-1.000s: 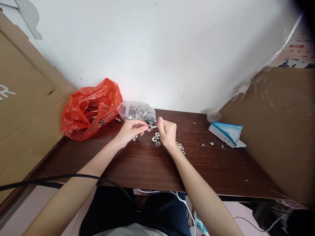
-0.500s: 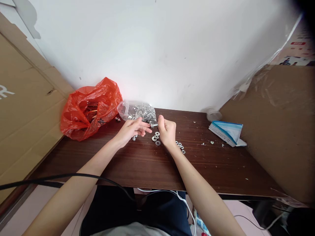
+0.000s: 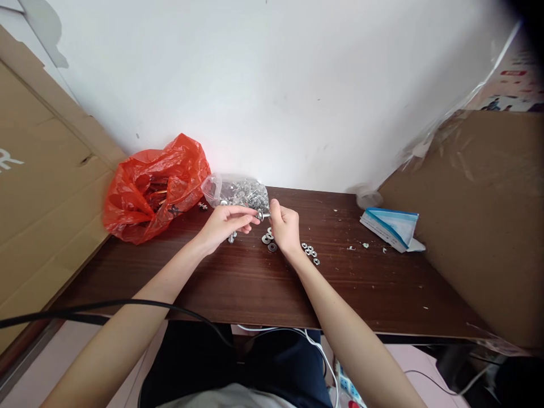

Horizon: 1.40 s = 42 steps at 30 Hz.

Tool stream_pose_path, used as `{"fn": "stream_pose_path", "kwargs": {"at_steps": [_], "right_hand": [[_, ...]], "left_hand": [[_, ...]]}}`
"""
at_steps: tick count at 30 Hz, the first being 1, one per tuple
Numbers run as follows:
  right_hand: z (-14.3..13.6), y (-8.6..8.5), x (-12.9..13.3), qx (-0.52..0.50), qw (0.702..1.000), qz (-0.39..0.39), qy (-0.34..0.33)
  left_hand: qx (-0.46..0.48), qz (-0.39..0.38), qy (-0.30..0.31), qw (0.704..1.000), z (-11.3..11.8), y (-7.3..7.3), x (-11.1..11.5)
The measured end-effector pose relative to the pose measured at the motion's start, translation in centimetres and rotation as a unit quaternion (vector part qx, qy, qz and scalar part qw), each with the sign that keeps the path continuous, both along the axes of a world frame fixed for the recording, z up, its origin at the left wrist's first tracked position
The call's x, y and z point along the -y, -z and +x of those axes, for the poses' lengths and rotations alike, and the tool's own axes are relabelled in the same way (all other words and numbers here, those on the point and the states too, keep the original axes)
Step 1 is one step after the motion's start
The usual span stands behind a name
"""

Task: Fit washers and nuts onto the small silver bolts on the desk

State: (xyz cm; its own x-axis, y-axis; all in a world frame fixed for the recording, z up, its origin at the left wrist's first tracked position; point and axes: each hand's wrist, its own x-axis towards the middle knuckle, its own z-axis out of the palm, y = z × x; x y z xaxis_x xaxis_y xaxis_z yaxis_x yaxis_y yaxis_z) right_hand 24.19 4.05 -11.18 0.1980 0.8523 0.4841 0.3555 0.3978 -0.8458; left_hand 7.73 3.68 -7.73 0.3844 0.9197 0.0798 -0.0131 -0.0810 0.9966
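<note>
A small metal bolt (image 3: 260, 215) with a washer or nut on it lies level between my two hands. My left hand (image 3: 227, 225) has its thumb and fingertips closed on the bolt's left end. The other end is pinched between thumb and curled fingers of my right hand (image 3: 285, 226). Just below the bolt, several flat washers (image 3: 272, 247) lie on the brown table (image 3: 238, 289). Several nuts (image 3: 308, 251) sit beside my right wrist. Partly hidden by my left hand, some bolts (image 3: 232, 237) rest on the table.
Behind my hands is a clear bag of hardware (image 3: 246, 192). A red plastic bag (image 3: 140, 164) stands at the left, against cardboard (image 3: 51, 170). At the right lie a blue and white packet (image 3: 389, 228) and small scraps; a black cable (image 3: 170, 306) crosses my left forearm.
My right hand has shifted slightly left. The thumb and fingers of my left hand have closed on the bolt's end, where they were more spread before.
</note>
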Motion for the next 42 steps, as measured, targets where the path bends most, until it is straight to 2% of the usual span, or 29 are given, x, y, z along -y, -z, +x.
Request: {"fn": "stream_pose_path", "kwargs": {"at_steps": [7,10,16,20,25,30,36,42], "right_hand": [[-0.18,-0.26,0.40,0.075,0.997,0.023,0.010],[-0.12,-0.23,0.39,0.074,0.997,0.011,0.000],[-0.10,-0.23,0.33,0.045,0.998,-0.015,-0.045],[-0.37,-0.24,0.43,-0.016,0.994,-0.042,-0.100],[-0.71,-0.37,0.55,-0.117,0.973,-0.091,-0.176],[-0.66,-0.60,0.44,-0.153,0.964,-0.105,-0.191],[-0.62,-0.58,0.04,-0.230,0.940,-0.097,-0.232],[-0.65,-0.40,-0.10,-0.287,0.919,-0.114,-0.246]], "left_hand": [[-0.009,0.011,0.002,1.000,0.04,0.42,-0.28],[-0.005,0.002,-0.006,1.000,0.06,0.36,-0.26],[-0.020,0.039,-0.025,0.999,0.29,0.24,-0.18],[-0.016,0.054,-0.064,0.996,0.32,0.30,-0.25],[0.025,0.055,-0.108,0.992,0.20,0.15,-0.34],[0.048,0.054,-0.127,0.989,0.16,0.19,-0.43],[0.061,0.047,-0.122,0.990,0.10,0.38,-0.53],[0.022,0.080,-0.113,0.990,0.18,-0.02,-0.30]]}}
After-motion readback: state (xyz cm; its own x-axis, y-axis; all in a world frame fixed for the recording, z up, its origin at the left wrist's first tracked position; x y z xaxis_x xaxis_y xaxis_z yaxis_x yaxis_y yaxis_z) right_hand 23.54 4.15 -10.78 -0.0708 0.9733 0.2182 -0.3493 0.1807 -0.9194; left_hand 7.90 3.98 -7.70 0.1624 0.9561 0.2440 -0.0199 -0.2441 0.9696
